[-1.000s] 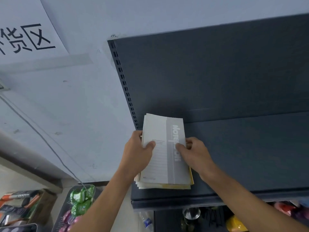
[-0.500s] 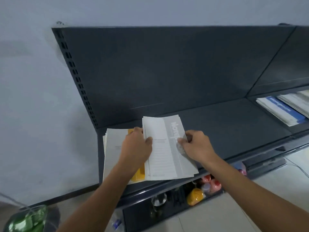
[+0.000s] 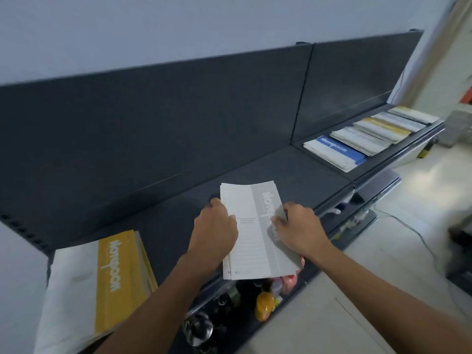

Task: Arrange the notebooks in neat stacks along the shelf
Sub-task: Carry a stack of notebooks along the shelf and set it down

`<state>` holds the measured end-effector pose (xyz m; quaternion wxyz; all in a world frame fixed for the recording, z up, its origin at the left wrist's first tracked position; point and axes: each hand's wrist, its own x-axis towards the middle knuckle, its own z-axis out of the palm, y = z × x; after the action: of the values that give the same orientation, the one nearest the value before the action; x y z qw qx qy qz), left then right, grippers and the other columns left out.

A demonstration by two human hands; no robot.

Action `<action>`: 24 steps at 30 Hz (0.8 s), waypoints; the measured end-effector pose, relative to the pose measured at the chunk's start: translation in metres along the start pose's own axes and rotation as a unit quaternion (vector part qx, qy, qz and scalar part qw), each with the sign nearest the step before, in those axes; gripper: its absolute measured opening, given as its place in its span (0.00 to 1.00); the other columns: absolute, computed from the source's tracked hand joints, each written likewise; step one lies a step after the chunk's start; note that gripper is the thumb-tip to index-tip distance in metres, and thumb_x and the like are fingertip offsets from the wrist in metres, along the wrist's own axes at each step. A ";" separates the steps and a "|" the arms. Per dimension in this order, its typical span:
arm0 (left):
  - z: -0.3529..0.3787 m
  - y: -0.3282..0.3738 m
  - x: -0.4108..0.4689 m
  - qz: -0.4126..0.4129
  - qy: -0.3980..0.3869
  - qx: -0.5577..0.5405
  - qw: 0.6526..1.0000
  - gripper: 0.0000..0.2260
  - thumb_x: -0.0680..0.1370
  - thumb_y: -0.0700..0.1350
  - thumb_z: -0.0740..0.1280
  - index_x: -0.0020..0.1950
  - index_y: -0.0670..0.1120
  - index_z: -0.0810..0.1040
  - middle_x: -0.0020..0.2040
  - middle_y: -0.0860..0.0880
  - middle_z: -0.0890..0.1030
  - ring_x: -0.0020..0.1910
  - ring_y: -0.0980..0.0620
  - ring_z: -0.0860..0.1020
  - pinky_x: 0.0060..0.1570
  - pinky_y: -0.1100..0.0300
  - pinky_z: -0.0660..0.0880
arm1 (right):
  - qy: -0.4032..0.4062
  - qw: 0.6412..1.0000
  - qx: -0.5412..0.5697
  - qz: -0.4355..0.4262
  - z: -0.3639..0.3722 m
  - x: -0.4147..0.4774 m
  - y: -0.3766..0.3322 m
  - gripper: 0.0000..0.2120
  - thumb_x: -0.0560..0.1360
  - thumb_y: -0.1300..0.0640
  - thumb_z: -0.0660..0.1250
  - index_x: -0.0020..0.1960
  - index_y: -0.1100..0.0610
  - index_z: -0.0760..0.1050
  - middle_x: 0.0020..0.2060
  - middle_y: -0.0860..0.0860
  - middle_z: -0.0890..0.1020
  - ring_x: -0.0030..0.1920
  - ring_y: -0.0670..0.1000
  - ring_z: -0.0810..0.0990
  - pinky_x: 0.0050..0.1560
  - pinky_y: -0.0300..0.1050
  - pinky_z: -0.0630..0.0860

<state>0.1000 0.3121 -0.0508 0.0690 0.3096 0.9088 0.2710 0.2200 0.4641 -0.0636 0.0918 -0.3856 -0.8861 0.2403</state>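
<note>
A small stack of grey-and-white notebooks point(image 3: 252, 231) lies over the dark shelf point(image 3: 293, 172), its near end past the front edge. My left hand point(image 3: 215, 232) grips its left edge, thumb on the cover. My right hand point(image 3: 298, 229) grips the right edge, thumb on the grey band. A stack topped by a yellow-and-white notebook point(image 3: 102, 282) rests at the shelf's left end. Far right, a blue-and-white notebook point(image 3: 334, 152) begins a row of several stacks point(image 3: 378, 131).
The shelf's dark back panel point(image 3: 178, 123) rises behind, with a slotted upright point(image 3: 23, 231) at the left. Below the shelf's front edge sit small colourful items point(image 3: 265, 302) and a glass jar point(image 3: 198, 328). A cable point(image 3: 413, 233) runs over the pale floor at right.
Both hands have carried the grey notebooks to the right, off the yellow-topped stack, which now lies apart at the left. The view has swung right, showing more stacks at the far end.
</note>
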 end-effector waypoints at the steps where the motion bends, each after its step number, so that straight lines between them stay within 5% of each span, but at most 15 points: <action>1: 0.009 0.018 0.004 0.001 -0.005 0.000 1.000 0.06 0.82 0.46 0.62 0.54 0.45 0.67 0.51 0.46 0.77 0.45 0.47 0.76 0.42 0.54 0.70 | 0.003 1.000 0.003 0.004 -0.010 0.005 0.017 0.11 0.78 0.48 0.65 0.48 0.57 0.73 0.44 0.55 0.82 0.46 0.60 0.81 0.41 0.49 0.73; 12: 0.125 0.196 0.035 0.028 -0.051 0.024 0.998 0.10 0.81 0.48 0.64 0.58 0.44 0.69 0.55 0.45 0.78 0.50 0.45 0.78 0.45 0.52 0.74 | 0.078 0.996 0.028 0.025 -0.095 0.051 0.203 0.11 0.78 0.50 0.67 0.46 0.57 0.71 0.39 0.51 0.77 0.43 0.58 0.79 0.39 0.48 0.69; 24: 0.204 0.322 0.086 0.079 -0.081 0.033 0.993 0.11 0.81 0.49 0.65 0.59 0.45 0.71 0.55 0.46 0.78 0.47 0.48 0.76 0.43 0.54 0.72 | 0.113 0.989 0.005 0.091 -0.165 0.095 0.318 0.11 0.76 0.52 0.66 0.41 0.60 0.74 0.34 0.52 0.78 0.32 0.51 0.71 0.32 0.48 0.70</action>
<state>0.2600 0.6687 -0.0469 0.1103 0.4030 0.8816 0.2194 0.4156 0.7783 -0.0805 0.1707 -0.4889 -0.8301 0.2068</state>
